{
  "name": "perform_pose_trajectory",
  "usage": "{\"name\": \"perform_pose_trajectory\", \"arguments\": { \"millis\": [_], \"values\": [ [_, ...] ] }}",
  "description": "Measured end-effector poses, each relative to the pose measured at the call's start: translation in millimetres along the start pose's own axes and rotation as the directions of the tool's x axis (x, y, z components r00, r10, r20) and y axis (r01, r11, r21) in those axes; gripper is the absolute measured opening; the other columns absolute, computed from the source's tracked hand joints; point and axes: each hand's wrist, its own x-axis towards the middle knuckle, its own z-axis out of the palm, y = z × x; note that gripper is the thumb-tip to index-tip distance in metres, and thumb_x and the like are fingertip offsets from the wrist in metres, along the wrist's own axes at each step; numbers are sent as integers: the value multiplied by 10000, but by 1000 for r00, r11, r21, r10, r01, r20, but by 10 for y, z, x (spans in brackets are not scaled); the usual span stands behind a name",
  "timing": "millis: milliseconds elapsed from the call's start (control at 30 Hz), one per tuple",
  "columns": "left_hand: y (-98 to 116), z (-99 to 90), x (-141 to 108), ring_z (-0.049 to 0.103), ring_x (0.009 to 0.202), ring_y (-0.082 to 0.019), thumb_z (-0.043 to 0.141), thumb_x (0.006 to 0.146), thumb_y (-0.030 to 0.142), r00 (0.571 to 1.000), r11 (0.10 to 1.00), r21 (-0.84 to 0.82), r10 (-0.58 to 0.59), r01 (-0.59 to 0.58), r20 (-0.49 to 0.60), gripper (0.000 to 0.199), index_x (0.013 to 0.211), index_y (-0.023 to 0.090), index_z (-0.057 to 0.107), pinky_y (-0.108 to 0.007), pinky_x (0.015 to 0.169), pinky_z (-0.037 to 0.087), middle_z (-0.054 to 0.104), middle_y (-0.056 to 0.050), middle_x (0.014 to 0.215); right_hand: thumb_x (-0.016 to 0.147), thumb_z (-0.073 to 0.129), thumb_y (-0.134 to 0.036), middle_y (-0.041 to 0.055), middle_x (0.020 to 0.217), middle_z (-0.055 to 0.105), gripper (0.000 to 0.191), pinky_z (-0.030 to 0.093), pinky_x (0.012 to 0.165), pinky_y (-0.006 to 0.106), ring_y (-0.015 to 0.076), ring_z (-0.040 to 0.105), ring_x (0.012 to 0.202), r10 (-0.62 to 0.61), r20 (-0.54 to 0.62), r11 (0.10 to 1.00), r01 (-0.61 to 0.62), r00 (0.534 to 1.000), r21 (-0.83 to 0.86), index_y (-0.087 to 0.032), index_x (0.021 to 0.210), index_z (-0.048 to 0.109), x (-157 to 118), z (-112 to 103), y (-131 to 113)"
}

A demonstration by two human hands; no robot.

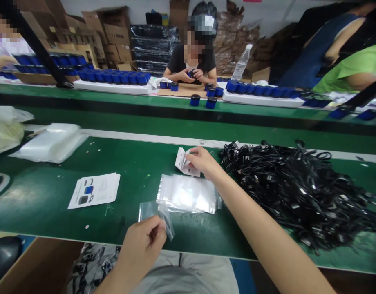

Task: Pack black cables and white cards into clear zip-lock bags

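Note:
My left hand (146, 239) is closed on a small clear plastic bag (148, 210) near the front edge of the green table (126, 155). Farther forward, my right hand (202, 161) has its fingers pinched on a small folded white paper (191, 168), which stands partly upright. Between my hands lies a stack of clear bags (188, 194). White printed leaflets (94, 190) rest to the left, the top one showing pictures of a blue item. A large pile of black cables (298, 196) lies to the right of my right hand.
Packed plastic bags (53, 143) and a tape roll (0, 183) lie at the left. Across the table a person (191, 61) holds a dark item, with rows of blue round items (114, 77) and a bottle (242, 63) nearby. Two dark bars rise at the sides.

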Motion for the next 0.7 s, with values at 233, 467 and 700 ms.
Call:
{"name": "perform_pose_trajectory", "arguments": {
  "millis": [233,467,700],
  "values": [
    [34,-76,-1,543,442,-115,370,875,293,995,992,-93,-78,83,58,314,582,213,453,-193,450,400,564,42,484,885,519,-140,4,666,605,172,488,656,271,124,586,628,-83,30,994,81,996,70,-144,720,567,-399,-249,-39],
    [41,-222,-25,594,520,-137,420,866,412,950,847,-441,-310,297,44,308,673,197,528,-209,498,480,614,21,565,828,510,-168,-42,606,534,144,384,526,211,103,489,561,-253,404,965,257,879,46,-185,692,554,-1459,-113,99],
    [101,-206,44,404,467,-105,409,854,350,928,962,-195,-240,189,-285,304,639,186,548,-194,435,321,410,66,494,779,540,-198,31,803,636,217,486,653,286,168,600,721,-307,109,947,292,945,131,-198,984,610,-1712,513,338]
  ]
}}
